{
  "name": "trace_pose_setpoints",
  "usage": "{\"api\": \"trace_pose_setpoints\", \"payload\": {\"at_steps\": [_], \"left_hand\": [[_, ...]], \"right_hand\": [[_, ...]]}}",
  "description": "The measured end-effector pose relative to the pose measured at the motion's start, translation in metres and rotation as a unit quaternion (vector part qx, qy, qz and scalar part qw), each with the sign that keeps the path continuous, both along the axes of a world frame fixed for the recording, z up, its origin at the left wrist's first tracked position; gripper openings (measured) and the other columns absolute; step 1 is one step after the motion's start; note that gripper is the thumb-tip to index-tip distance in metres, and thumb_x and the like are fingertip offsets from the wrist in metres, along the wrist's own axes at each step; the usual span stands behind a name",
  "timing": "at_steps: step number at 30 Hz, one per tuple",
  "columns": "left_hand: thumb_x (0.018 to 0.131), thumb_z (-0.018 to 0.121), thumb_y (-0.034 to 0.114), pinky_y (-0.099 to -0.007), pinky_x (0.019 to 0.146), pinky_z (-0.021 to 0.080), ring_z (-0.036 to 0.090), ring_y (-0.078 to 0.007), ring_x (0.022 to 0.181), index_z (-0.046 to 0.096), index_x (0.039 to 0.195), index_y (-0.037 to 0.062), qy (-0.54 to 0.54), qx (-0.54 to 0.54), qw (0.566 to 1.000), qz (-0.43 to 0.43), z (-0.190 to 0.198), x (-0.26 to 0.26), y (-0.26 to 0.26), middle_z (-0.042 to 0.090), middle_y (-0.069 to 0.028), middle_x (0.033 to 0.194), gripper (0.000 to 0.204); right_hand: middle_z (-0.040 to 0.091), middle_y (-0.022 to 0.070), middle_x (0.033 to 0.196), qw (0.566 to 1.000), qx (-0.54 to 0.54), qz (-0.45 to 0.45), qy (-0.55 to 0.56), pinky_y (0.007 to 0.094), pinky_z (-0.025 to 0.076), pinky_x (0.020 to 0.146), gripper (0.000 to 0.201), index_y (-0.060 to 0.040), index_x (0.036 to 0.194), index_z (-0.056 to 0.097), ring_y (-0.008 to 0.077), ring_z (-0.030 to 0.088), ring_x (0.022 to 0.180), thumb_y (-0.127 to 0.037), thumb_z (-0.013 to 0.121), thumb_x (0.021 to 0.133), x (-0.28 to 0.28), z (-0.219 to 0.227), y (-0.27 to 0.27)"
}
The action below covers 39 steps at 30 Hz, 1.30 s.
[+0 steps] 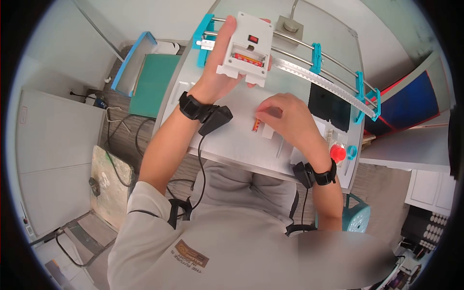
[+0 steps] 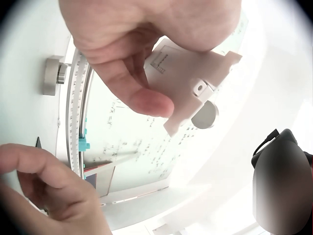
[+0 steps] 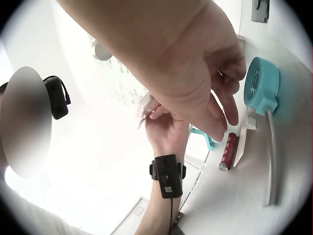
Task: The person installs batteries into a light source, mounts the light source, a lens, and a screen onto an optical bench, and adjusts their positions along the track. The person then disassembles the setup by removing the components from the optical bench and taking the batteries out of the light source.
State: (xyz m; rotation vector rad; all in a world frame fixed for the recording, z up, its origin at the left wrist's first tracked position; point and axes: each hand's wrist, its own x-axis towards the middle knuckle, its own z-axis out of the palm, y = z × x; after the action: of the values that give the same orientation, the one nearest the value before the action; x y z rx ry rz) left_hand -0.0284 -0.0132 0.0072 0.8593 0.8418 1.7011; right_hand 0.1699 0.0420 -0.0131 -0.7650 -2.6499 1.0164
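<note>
My left hand [image 1: 216,79] grips a white plastic box [image 1: 258,36] above the table, thumb along one side. Its battery compartment faces up toward the head camera, with one red battery [image 1: 248,60] lying inside and a small red switch [image 1: 253,38] beyond it. In the left wrist view the other face of the box [image 2: 181,73] shows. Over the table my right hand [image 1: 291,118] has its fingers loosely bent, fingertips close to a second red battery [image 3: 228,152]. Beside that battery lies a thin white plastic piece [image 3: 242,144].
Behind the hands runs a rail frame with teal brackets [image 1: 316,58] and a ruler [image 1: 309,76]. A black panel [image 1: 329,108], a red-capped jar [image 1: 338,153] and a teal ring [image 3: 262,85] with a metal rod sit to the right. A grey metal block [image 1: 290,28] stands at the back.
</note>
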Motion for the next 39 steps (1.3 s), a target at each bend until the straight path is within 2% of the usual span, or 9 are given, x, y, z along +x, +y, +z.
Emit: {"api": "trace_pose_setpoints", "payload": {"at_steps": [4, 6, 12, 28, 30, 39], "left_hand": [[0.1, 0.026, 0.075, -0.0257, 0.039, 0.039, 0.055, -0.0123, 0.057, 0.05, 0.147, 0.0089, 0.01, 0.011, 1.0, -0.003, -0.001, -0.001, 0.002, 0.066, -0.0117, 0.077, 0.085], [0.1, 0.026, 0.076, -0.0257, 0.04, 0.04, 0.055, -0.0123, 0.057, 0.05, 0.147, 0.009, 0.013, 0.011, 1.0, -0.006, -0.002, 0.0, 0.002, 0.066, -0.0117, 0.077, 0.085], [0.1, 0.024, 0.076, -0.0256, 0.039, 0.041, 0.056, -0.012, 0.058, 0.047, 0.15, 0.0087, 0.023, -0.016, 1.0, -0.002, -0.001, 0.001, 0.002, 0.066, -0.0105, 0.078, 0.087], [0.1, 0.023, 0.076, -0.0248, 0.04, 0.042, 0.056, -0.0125, 0.055, 0.045, 0.153, 0.0067, 0.039, -0.014, 0.999, -0.011, -0.004, -0.001, 0.002, 0.067, -0.0117, 0.08, 0.09], [0.1, 0.023, 0.076, -0.0248, 0.04, 0.042, 0.056, -0.0126, 0.055, 0.045, 0.152, 0.0069, 0.037, -0.015, 0.999, -0.011, -0.004, 0.0, 0.002, 0.067, -0.0118, 0.079, 0.09], [0.099, 0.025, 0.077, -0.0251, 0.038, 0.04, 0.055, -0.0122, 0.054, 0.046, 0.152, 0.0075, 0.049, -0.019, 0.999, 0.0, -0.003, 0.002, 0.001, 0.067, -0.0105, 0.078, 0.089]], "right_hand": [[0.067, 0.0084, 0.094, 0.999, 0.007, 0.025, 0.023, 0.0411, 0.052, 0.084, 0.025, -0.0075, 0.096, 0.069, 0.0296, 0.061, 0.096, -0.021, 0.08, 0.078, 0.003, 0.0, -0.008], [0.063, 0.0075, 0.097, 0.996, 0.066, 0.062, 0.014, 0.0408, 0.051, 0.087, 0.034, -0.0074, 0.099, 0.062, 0.0294, 0.059, 0.098, -0.02, 0.082, 0.076, 0.005, -0.002, -0.01], [0.062, 0.0083, 0.097, 0.992, 0.079, 0.099, 0.012, 0.0397, 0.05, 0.09, 0.033, -0.0056, 0.099, 0.061, 0.0297, 0.058, 0.097, -0.018, 0.081, 0.076, 0.008, -0.002, -0.008], [0.063, 0.0078, 0.097, 0.99, 0.097, 0.099, 0.023, 0.0397, 0.051, 0.089, 0.027, -0.0056, 0.094, 0.065, 0.0292, 0.058, 0.097, -0.016, 0.081, 0.075, 0.012, -0.006, -0.004], [0.062, 0.0083, 0.101, 0.991, 0.091, 0.102, 0.011, 0.0396, 0.05, 0.091, 0.029, -0.0069, 0.096, 0.063, 0.029, 0.056, 0.099, -0.017, 0.081, 0.076, 0.013, -0.006, -0.004], [0.062, 0.0085, 0.103, 0.991, 0.081, 0.104, 0.014, 0.0395, 0.051, 0.091, 0.028, -0.007, 0.096, 0.063, 0.0296, 0.057, 0.1, -0.014, 0.08, 0.076, 0.014, -0.005, -0.004]]}}
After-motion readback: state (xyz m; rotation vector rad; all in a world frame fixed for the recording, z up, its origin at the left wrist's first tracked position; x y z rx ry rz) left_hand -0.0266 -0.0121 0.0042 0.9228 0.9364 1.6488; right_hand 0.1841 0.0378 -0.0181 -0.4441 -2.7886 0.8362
